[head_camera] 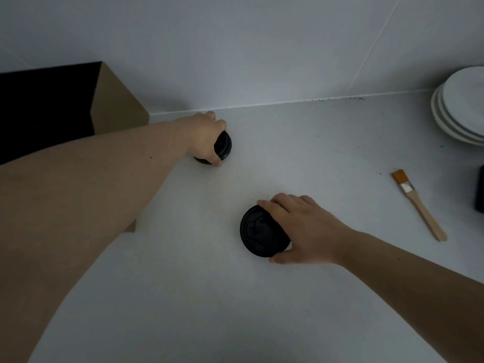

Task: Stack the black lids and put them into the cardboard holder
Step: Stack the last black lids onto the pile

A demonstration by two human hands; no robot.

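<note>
My left hand [207, 137] grips a black lid [224, 145] tilted on edge, far on the white counter near the wall; another dark lid edge [203, 161] peeks out beneath the hand. My right hand [303, 229] clasps a second black lid [259, 229] lying flat on the counter nearer to me, fingers over its right rim and thumb at its lower edge. The brown cardboard holder [115, 100] stands at the left against the wall, its dark opening facing left, partly hidden by my left forearm.
A stack of white plates [461, 113] sits at the far right. A wooden-handled brush [419, 203] lies on the counter right of my right hand. A dark object [480, 192] is cut off at the right edge. The white counter [327, 153] meets the tiled wall behind.
</note>
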